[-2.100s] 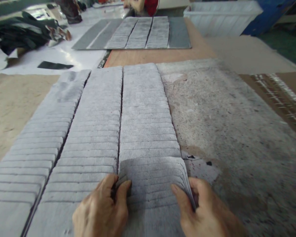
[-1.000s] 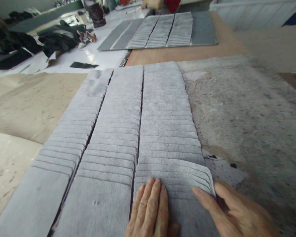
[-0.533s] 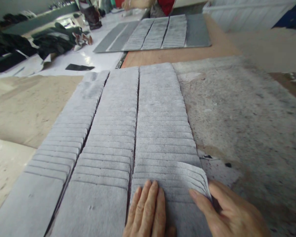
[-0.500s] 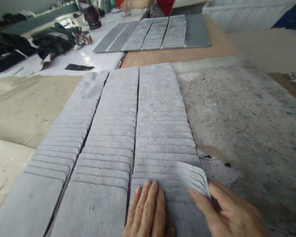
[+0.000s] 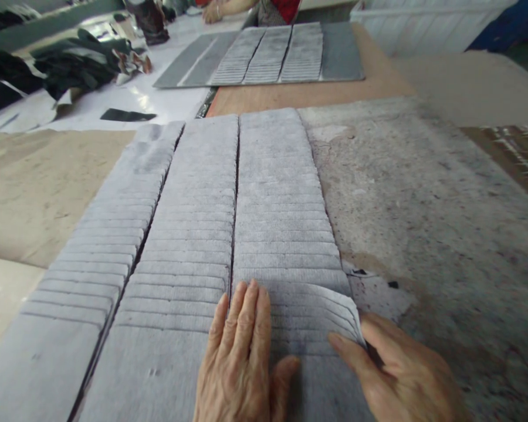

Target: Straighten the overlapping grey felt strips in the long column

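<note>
Three long rows of overlapping grey fabric-like pieces run away from me: a left row (image 5: 57, 281), a middle row (image 5: 176, 234) and a right row (image 5: 281, 193). My left hand (image 5: 240, 357) lies flat on the near part of the right row, fingers stretched forward and its fingertips near the gap to the middle row. At the right edge of that row, my right hand (image 5: 396, 369) pinches the lifted corners of several grey pieces (image 5: 341, 310) between thumb and fingers. Those corners curl up off the pieces beneath.
Further back, a grey board (image 5: 343, 53) bears similar rows. A white plastic crate (image 5: 431, 26) stands at the back right. Dark material (image 5: 79, 61) is heaped at the back left, with a dark strip (image 5: 127, 115) nearer. Another person's hand (image 5: 212, 12) rests at the far table.
My left hand has slid forward along the right row, so more of it shows. My right hand keeps its pinch on the lifted corners. The whole view has shifted slightly.
</note>
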`<state>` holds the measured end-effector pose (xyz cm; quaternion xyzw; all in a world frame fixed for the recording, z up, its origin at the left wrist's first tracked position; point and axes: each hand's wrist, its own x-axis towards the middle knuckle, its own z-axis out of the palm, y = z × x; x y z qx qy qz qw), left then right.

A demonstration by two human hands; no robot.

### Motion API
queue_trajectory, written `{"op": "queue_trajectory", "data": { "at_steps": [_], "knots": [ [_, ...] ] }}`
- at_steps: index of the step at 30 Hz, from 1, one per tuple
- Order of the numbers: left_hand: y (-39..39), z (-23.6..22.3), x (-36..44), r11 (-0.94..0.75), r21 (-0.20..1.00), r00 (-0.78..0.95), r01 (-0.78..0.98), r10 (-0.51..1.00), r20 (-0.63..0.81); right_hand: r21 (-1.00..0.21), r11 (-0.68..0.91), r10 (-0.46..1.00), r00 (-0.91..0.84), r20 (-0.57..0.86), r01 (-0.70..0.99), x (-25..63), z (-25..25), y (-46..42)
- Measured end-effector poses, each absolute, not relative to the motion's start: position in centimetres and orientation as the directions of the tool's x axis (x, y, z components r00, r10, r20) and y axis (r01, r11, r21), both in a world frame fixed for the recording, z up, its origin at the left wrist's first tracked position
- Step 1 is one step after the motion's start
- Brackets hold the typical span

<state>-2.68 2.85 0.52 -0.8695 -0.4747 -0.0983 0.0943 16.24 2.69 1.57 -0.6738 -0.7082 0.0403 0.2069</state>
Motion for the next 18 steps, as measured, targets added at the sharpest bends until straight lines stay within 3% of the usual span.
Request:
{"op": "queue_trajectory", "data": {
  "at_steps": [6,10,14,18],
  "knots": [
    [1.5,-0.9,-2.4,-0.551,-0.101,0.557,0.828,0.794,0.244,-0.313,0.111,0.97,-0.035,0.24,0.943,16.3,1.2,2.6],
    [1.1,-1.2,-2.2,-0.516,-0.077,0.518,0.853,0.823,0.233,-0.19,0.035,0.966,0.015,0.257,0.981,16.2,0.4,1.3],
    [0.7,-1.1,-1.8,-0.479,-0.03,0.473,0.877,0.851,0.228,-0.089,-0.076,0.922,0.104,0.372,0.993,15.6,0.5,0.5],
    [0.6,-0.9,-1.6,-0.459,-0.001,0.449,0.888,0.867,0.215,-0.109,0.15,0.899,-0.09,0.428,0.983,15.8,0.9,1.5]
  ]
}}
